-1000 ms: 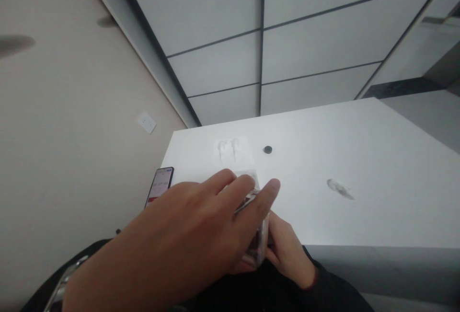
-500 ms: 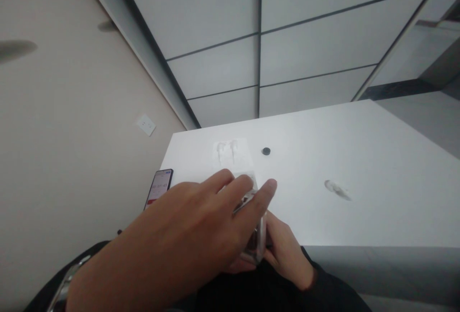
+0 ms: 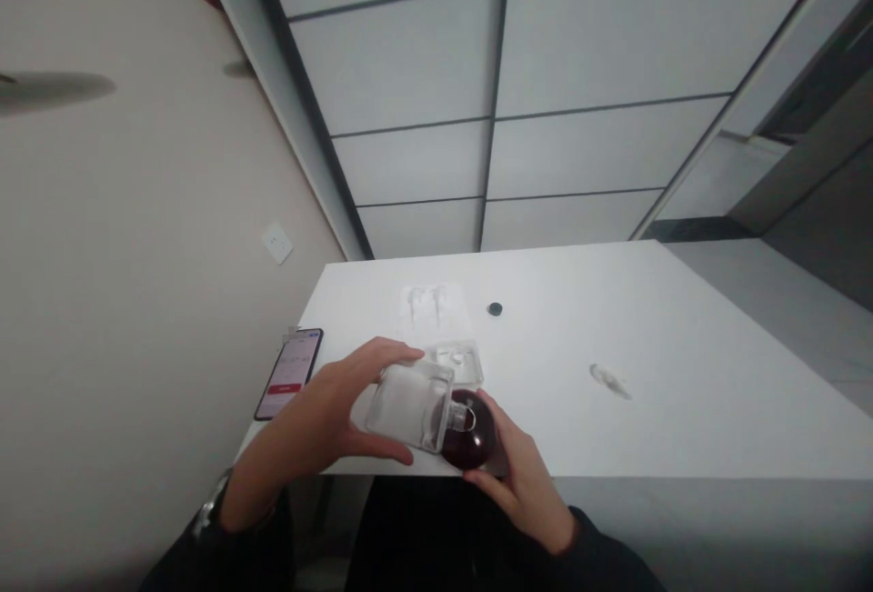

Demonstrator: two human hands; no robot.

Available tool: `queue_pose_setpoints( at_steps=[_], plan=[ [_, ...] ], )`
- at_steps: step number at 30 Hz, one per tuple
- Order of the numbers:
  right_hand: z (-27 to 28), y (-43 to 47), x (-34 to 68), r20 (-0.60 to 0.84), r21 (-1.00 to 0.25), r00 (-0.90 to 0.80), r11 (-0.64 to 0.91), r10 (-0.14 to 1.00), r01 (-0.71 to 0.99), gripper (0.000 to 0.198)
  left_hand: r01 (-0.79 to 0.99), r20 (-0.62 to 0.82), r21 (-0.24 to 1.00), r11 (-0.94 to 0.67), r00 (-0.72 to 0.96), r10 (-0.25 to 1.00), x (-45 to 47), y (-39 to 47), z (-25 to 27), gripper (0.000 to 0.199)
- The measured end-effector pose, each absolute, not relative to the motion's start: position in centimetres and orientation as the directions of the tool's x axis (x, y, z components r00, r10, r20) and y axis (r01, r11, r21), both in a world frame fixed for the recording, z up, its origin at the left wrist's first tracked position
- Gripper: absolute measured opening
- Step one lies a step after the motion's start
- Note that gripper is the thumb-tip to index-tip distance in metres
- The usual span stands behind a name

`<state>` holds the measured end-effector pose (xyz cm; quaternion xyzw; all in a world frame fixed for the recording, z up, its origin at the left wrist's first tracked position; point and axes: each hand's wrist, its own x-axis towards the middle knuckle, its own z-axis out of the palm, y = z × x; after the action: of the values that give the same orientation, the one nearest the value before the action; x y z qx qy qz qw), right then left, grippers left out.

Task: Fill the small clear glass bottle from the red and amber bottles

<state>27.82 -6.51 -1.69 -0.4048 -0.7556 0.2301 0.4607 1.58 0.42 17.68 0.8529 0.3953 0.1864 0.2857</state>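
1. The right hand (image 3: 522, 474) is nearest, at the table edge; its fingers close around a dark red round object (image 3: 470, 433), holding it from below.
2. The left hand (image 3: 334, 419) now grips a clear plastic box (image 3: 409, 406) between thumb and fingers. Half a second ago this hand lay flat and covered everything; now the box is lifted clear of the red object, so the two parts appear separated.
3. Behind lies a clear tray (image 3: 458, 359) on the white table (image 3: 682, 374), and a phone (image 3: 290, 372) at the left.
4. Farther are a plastic packet (image 3: 429, 303) and a small black disc (image 3: 495, 308).
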Motion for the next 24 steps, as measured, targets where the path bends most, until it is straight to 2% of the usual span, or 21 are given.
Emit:
queue_pose_setpoints(
  at_steps=[4, 9, 14, 20, 24],
  plan=[
    [-2.6, -6.8, 27.9, 0.489, -0.734, -0.233, 0.541, 0.840, 0.411, 0.083, 0.413, 0.093, 0.848, -0.331, 0.501, 0.861, -0.5, -0.5, 13.9, 0.073],
    [-3.4, -7.2, 28.2, 0.446, -0.741, -0.207, 0.489, 0.871, 0.460, 0.081, 0.268, 0.068, 0.950, -0.163, 0.331, 0.941, -2.0, -1.4, 8.8, 0.069],
    [-3.7, -7.4, 28.3, 0.429, -0.733, -0.192, 0.464, 0.883, 0.497, 0.082, 0.317, 0.069, 0.937, -0.148, 0.247, 0.966, -1.7, -0.3, 5.7, 0.063],
    [-4.2, -7.6, 28.2, 0.460, -0.709, -0.177, 0.480, 0.870, 0.517, 0.077, 0.599, 0.093, 0.775, -0.202, 0.208, 0.974, -0.9, 1.6, 4.3, 0.065],
    [-4.7, -7.6, 28.4, 0.488, -0.676, -0.192, 0.508, 0.851, 0.534, 0.079, 0.653, 0.084, 0.727, -0.212, 0.221, 0.972, -0.5, 2.6, 3.0, 0.074]
  ],
)
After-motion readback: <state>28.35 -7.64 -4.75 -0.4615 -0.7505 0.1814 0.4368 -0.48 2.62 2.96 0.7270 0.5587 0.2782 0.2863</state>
